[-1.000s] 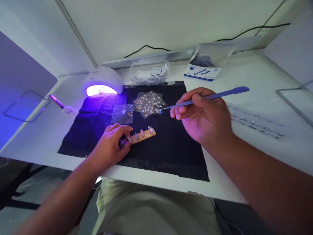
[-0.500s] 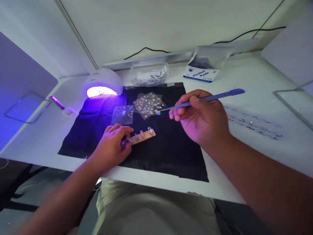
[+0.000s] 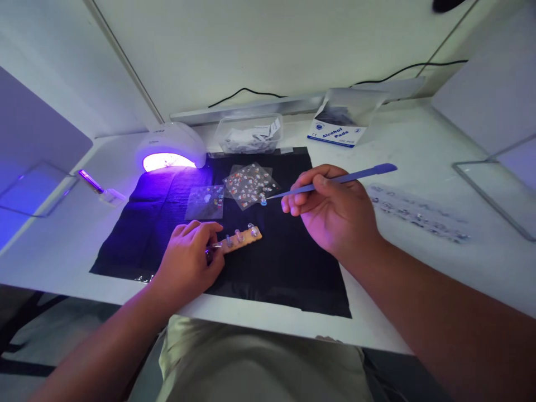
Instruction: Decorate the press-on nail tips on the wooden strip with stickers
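My left hand (image 3: 190,257) has its fingers closed round the left end of a tan strip (image 3: 248,238) that bears several small clear nail tips. In my right hand (image 3: 335,209) a thin blue tool (image 3: 349,177) is pinched, its fine point aimed left. A tiny blue and white piece (image 3: 263,200) shows at that point, beside a clear sheet covered in small stickers (image 3: 250,185); whether it touches the sheet I cannot tell. Another clear sheet (image 3: 204,202) with fewer stickers lies to the left. Both sheets and the strip are over a black mat (image 3: 285,268).
A lit white lamp (image 3: 173,144) stands at the back left. Behind the mat are a clear tub of packets (image 3: 251,137) and an alcohol pads box (image 3: 337,131). Clear strips of tips (image 3: 419,212) lie right, a purple-lit tube (image 3: 91,181) far left.
The whole view has shifted slightly, moving most things left and down in the picture. Both hands keep their hold, and the tool's point remains by the small blue piece.
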The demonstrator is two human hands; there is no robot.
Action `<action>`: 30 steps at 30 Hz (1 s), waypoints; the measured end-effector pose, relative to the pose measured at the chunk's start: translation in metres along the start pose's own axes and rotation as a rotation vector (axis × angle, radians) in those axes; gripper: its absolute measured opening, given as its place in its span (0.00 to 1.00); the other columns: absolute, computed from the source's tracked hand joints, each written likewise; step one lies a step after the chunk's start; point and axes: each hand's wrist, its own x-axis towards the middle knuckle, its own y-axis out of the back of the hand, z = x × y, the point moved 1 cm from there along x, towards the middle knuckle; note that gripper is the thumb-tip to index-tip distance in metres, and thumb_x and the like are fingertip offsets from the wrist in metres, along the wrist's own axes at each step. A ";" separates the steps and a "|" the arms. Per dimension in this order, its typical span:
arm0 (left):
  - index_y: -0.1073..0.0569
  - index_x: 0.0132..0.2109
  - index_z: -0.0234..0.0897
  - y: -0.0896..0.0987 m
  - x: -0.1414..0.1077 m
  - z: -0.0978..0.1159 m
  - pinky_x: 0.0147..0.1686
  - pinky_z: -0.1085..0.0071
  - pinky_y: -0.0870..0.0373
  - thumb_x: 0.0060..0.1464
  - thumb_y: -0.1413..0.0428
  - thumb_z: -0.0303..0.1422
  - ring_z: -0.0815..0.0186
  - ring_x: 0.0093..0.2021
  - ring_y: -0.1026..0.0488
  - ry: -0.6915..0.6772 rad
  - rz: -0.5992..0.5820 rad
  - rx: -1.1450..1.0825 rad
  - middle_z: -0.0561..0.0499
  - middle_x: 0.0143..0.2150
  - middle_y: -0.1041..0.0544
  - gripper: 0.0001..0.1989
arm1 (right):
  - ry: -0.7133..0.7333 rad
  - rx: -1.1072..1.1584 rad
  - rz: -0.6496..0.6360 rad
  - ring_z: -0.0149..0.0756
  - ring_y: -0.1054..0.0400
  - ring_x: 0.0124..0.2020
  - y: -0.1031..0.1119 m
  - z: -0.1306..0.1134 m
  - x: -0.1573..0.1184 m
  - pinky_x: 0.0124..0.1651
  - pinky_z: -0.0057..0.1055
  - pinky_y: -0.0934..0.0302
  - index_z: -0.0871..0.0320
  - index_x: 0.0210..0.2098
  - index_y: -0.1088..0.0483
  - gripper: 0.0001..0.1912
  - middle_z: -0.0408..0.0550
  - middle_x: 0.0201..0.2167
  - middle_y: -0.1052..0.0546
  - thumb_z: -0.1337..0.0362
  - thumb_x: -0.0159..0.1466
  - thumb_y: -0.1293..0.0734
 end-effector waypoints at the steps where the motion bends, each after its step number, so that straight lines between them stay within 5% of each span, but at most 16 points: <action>1: 0.31 0.49 0.37 -0.001 0.000 0.000 0.43 0.56 0.32 0.57 0.46 0.29 0.58 0.37 0.24 0.006 0.001 0.005 0.49 0.35 0.22 0.12 | 0.000 -0.006 0.002 0.31 0.31 0.18 0.000 0.000 0.000 0.26 0.32 0.34 0.58 0.26 0.24 0.07 0.40 0.16 0.25 0.62 0.58 0.27; 30: 0.33 0.51 0.39 0.001 -0.003 -0.002 0.44 0.56 0.33 0.58 0.46 0.28 0.58 0.39 0.24 -0.017 0.035 -0.021 0.50 0.36 0.21 0.13 | -0.041 -0.038 0.005 0.31 0.32 0.18 0.004 0.000 0.002 0.27 0.33 0.34 0.56 0.27 0.25 0.12 0.40 0.17 0.25 0.55 0.57 0.24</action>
